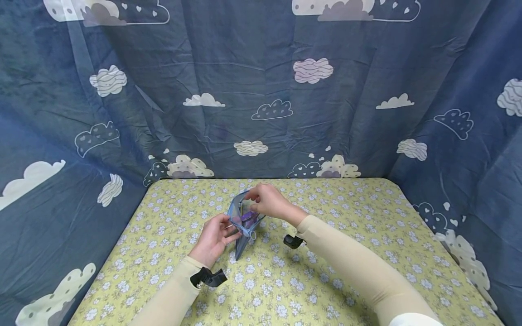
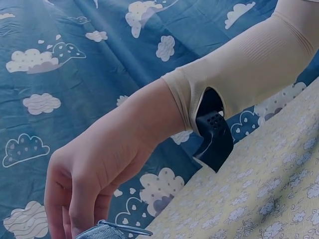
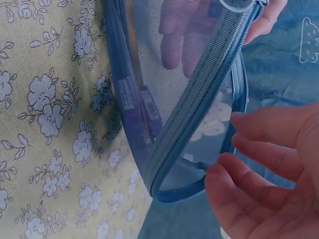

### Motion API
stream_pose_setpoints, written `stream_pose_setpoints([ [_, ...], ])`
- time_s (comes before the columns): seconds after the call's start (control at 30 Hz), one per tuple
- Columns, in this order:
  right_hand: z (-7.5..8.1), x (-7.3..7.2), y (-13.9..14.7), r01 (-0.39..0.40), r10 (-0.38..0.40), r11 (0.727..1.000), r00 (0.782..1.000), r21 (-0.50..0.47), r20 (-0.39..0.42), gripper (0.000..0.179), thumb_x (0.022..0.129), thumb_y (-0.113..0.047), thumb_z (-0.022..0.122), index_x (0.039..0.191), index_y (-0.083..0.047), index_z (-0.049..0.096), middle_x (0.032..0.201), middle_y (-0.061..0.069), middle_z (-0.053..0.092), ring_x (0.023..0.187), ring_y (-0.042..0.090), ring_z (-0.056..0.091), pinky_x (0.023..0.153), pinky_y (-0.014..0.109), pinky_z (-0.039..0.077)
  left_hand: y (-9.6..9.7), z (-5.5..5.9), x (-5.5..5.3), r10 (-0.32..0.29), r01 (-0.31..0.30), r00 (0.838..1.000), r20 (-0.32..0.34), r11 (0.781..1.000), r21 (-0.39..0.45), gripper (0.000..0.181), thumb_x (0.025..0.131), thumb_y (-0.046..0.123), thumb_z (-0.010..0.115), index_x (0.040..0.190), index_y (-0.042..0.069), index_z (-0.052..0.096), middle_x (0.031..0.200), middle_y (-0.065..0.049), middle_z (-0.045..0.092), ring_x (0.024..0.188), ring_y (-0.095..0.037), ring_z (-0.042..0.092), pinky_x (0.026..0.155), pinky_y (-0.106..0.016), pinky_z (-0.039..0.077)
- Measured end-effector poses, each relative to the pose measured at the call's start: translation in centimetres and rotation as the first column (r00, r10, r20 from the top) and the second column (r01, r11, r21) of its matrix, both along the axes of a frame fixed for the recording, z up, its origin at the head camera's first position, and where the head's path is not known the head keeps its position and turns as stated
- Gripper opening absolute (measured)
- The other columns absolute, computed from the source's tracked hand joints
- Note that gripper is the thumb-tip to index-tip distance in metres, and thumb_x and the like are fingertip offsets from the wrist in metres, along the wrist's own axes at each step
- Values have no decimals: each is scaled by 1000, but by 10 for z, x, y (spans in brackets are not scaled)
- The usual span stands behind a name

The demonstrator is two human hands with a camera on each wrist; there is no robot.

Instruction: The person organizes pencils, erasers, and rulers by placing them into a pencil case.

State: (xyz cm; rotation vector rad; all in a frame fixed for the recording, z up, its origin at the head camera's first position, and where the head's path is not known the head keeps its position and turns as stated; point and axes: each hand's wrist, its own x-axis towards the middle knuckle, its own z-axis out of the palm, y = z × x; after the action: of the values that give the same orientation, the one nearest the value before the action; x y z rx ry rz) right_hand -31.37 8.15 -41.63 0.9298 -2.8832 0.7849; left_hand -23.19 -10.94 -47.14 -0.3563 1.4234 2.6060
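A blue see-through mesh zip pouch (image 1: 240, 242) is held up above the table with its zipper undone and its mouth facing up. My left hand (image 1: 216, 235) grips its near left side, and the fingers show through the mesh in the right wrist view. Inside lie a small purple item (image 1: 247, 216) and a slim dark pen-like stick (image 1: 240, 208). My right hand (image 1: 269, 200) hovers at the mouth's far right edge, fingers loosely bent, with nothing visible between them. In the left wrist view, the right hand (image 2: 99, 164) reaches down beside the pouch's blue edge (image 2: 102, 231).
A yellow floral cloth (image 1: 326, 271) covers the table. Blue curtains with cloud prints (image 1: 261, 81) hang behind and at both sides. Each wrist wears a black strap-on camera (image 1: 208, 277) over a beige sleeve.
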Motion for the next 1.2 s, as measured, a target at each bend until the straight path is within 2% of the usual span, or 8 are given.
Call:
stream_pose_setpoints([
  [0.13, 3, 3, 7, 9, -9, 1000, 1000, -15, -2, 27, 87, -10, 76, 113, -15, 75, 101, -2, 67, 91, 18, 63, 77, 34, 52, 2, 0, -1, 2, -2, 1000, 0, 1000, -10, 7, 100, 9, 51, 95, 5, 55, 98, -8, 61, 88, -24, 65, 97, -57, 48],
  [0.33, 8, 4, 19, 16, -16, 1000, 1000, -8, -1, 28, 89, -15, 77, 117, -14, 74, 101, -3, 65, 93, 18, 64, 79, 34, 52, 6, 0, -1, -6, 7, 1000, 21, 999, -43, 7, 99, 9, 52, 102, 4, 55, 113, -14, 56, 92, -23, 62, 97, -54, 49],
  [0.57, 12, 7, 34, -6, 6, 999, 1000, -41, 17, 30, 91, -16, 75, 120, -9, 72, 115, 10, 69, 101, 26, 65, 84, 40, 52, 12, -2, -2, -19, 20, 1000, 17, 998, -56, 9, 98, 9, 52, 103, 1, 53, 113, -15, 57, 93, -24, 62, 99, -55, 47],
  [0.73, 14, 11, 43, 0, -1, 999, 1000, -54, -17, 27, 90, -16, 76, 117, -13, 73, 113, 9, 70, 99, 25, 65, 83, 38, 52, 17, -3, -3, -27, 29, 999, 27, 998, -64, 11, 98, 9, 53, 105, 1, 53, 116, -17, 54, 104, -29, 60, 99, -54, 47],
  [0.9, 14, 15, 52, 8, -10, 998, 999, -59, -35, 27, 90, -16, 77, 116, -15, 74, 110, 3, 70, 98, 25, 65, 82, 37, 52, 23, -6, -4, -26, 28, 999, 31, 996, -80, 17, 98, 9, 54, 111, -3, 53, 117, -19, 54, 110, -32, 58, 101, -53, 46],
  [0.97, 14, 16, 55, 19, -21, 998, 999, -60, -38, 28, 89, -17, 77, 117, -15, 74, 108, 0, 69, 98, 25, 65, 82, 36, 52, 25, -7, -5, -22, 24, 999, 28, 996, -87, 16, 97, 8, 55, 109, -3, 54, 113, -17, 56, 108, -31, 58, 102, -53, 45],
  [1.1, 14, 19, 62, 34, -38, 997, 998, -74, -43, 27, 90, -16, 77, 117, -15, 73, 108, 2, 69, 98, 26, 65, 82, 36, 52, 32, -9, -6, -1, 3, 1000, 24, 996, -94, 3, 95, 6, 55, 95, 2, 54, 100, -11, 56, 101, -28, 57, 102, -54, 45],
  [1.2, 14, 23, 68, 47, -51, 995, 998, -93, -34, 27, 90, -15, 76, 117, -14, 73, 110, 3, 68, 99, 26, 65, 83, 37, 53, 37, -10, -7, 14, -12, 1000, 15, 992, -122, 8, 95, 5, 56, 88, 6, 53, 94, -8, 56, 96, -25, 58, 99, -54, 46],
])
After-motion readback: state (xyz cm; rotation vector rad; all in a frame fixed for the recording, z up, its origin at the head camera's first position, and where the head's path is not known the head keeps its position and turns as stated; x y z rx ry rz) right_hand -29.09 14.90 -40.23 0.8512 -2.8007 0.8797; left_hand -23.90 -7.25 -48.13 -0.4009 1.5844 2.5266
